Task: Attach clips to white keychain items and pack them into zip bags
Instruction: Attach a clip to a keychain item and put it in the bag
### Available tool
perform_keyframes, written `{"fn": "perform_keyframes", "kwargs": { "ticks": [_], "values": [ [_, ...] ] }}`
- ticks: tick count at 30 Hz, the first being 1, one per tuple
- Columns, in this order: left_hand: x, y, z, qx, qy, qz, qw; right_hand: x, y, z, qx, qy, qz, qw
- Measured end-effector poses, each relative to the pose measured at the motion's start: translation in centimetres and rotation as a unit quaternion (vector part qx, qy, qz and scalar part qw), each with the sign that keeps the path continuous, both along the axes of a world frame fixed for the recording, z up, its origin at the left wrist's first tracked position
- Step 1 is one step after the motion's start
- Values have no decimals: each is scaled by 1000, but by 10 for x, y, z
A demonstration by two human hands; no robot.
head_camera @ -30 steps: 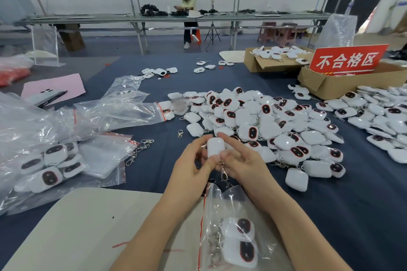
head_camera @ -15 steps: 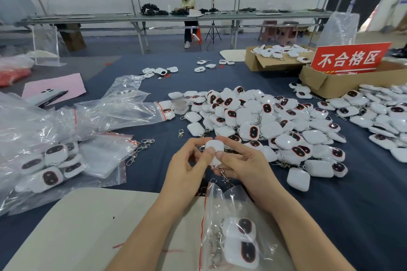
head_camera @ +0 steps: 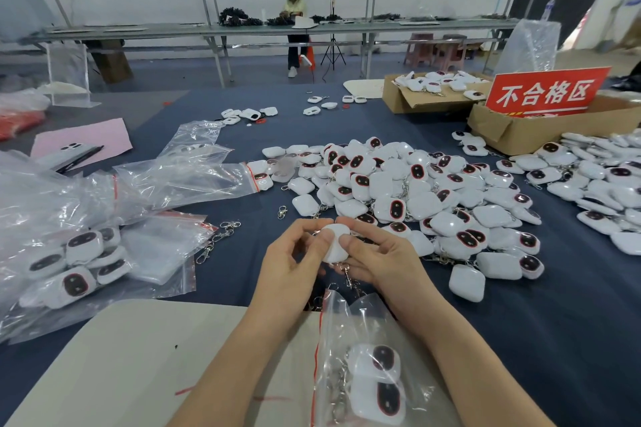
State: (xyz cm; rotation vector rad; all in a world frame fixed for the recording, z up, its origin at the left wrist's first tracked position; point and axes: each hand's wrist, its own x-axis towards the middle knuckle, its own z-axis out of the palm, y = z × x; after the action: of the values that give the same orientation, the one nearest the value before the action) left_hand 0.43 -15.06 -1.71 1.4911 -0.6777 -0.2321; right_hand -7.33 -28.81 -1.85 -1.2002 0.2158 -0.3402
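My left hand (head_camera: 291, 267) and right hand (head_camera: 378, 260) both pinch one white keychain (head_camera: 334, 244) between thumbs and fingertips, over the near part of the blue table (head_camera: 572, 340). Beyond it a pile (head_camera: 416, 198) of keychains spreads across the table. Filled bags (head_camera: 69, 263) lie at my left. A zip bag (head_camera: 347, 319) holding two keychains lies between my forearms. A metal clip (head_camera: 347, 276) dangles under the held keychain, by my right palm.

Bright, diffuse indoor light; faint soft shadows; glare on zip bags (head_camera: 180, 180); wide-angle bending at edges; blurred background.
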Motion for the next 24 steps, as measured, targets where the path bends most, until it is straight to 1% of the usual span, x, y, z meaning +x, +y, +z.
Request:
{"fn": "perform_keyframes", "kwargs": {
  "ticks": [3, 6, 8, 10, 12, 15, 18, 22, 24],
  "values": [
    [-4, 0, 2, 7, -13, -32, 999, 1, 0, -2, -19, -10, -11, 1000],
    [-6, -2, 0, 43, -47, -35, 997, 1, 1, -3, -40, -12, 40, 998],
    [-8, -5, -2, 70, -71, -19, 995, 1, 2, -3, -11, -17, 85, 996],
    [-8, -7, -4, 76, -84, 14, 993, 1, 3, -3, 15, -25, 112, 993],
    [-7, -7, -6, 82, -94, 31, 992, 0, 1, -3, 6, -28, 121, 992],
    [-5, -7, -9, 97, -109, 44, 988, 0, 0, -3, -4, -26, 124, 992],
    [-5, -7, -11, 91, -106, 49, 989, 0, 0, -3, -13, -23, 115, 993],
    [-10, -4, -7, 87, -128, 65, 986, 0, 1, -2, -26, -25, 89, 995],
    [-13, 0, -1, 65, -105, 83, 989, 0, 3, -1, -47, -18, 60, 997]
  ]
}}
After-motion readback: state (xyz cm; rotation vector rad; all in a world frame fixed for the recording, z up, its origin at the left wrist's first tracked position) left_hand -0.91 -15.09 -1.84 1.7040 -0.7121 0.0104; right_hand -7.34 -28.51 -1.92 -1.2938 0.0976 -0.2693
